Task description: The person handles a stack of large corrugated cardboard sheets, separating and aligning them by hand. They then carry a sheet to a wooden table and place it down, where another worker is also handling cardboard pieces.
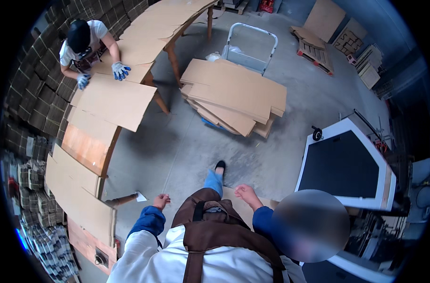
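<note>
My left hand point(162, 201) hangs in the air beside my apron, its fingers loosely curled with nothing in them. Lower at the left, a cardboard sheet point(90, 198) lies along the table, apart from that hand. My right hand point(245, 193) is raised in front of my waist, fingers bent in and nothing held. Behind it shows part of a pale brown board point(237, 205), mostly hidden by my body. Ahead of me, a stack of flat cardboard sheets point(233, 87) rests on a hand truck point(252, 61), some sheets skewed.
Across the table a person point(85, 45) in blue-and-white gloves touches a cardboard sheet point(116, 99). A white-framed machine with a dark panel point(340, 165) stands at the right. Bundled cardboard point(40, 94) lines the left; a pallet point(314, 54) lies far right.
</note>
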Demonstrator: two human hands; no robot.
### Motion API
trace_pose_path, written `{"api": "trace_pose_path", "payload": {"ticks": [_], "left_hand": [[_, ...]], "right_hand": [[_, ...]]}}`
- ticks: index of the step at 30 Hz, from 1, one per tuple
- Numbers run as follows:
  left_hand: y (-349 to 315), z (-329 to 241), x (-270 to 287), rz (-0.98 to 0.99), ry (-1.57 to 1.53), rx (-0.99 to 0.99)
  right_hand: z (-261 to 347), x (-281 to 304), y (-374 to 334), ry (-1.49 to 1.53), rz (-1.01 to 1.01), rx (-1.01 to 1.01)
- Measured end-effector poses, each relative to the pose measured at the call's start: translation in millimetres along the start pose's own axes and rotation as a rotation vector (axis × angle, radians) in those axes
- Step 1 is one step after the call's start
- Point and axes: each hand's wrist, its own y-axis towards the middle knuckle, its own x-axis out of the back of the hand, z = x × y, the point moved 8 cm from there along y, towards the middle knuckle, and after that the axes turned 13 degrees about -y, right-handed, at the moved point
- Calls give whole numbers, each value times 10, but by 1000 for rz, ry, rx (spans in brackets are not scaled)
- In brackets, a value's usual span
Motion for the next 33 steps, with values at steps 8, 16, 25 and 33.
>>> {"api": "trace_pose_path", "payload": {"ticks": [8, 16, 25, 33], "left_hand": [[1526, -782, -2123, -56, -124, 319], [2791, -1542, -5125, 0, -251, 366], [4056, -1470, -6682, -245, -472, 426], [4602, -1437, -6979, -537, -616, 368]], "right_hand": [[-216, 1663, 1304, -601, 105, 35], [422, 4123, 3006, -900, -23, 104], [1801, 6089, 6451, -1377, -247, 183], [2134, 6161, 8476, -1216, -114, 139]]}}
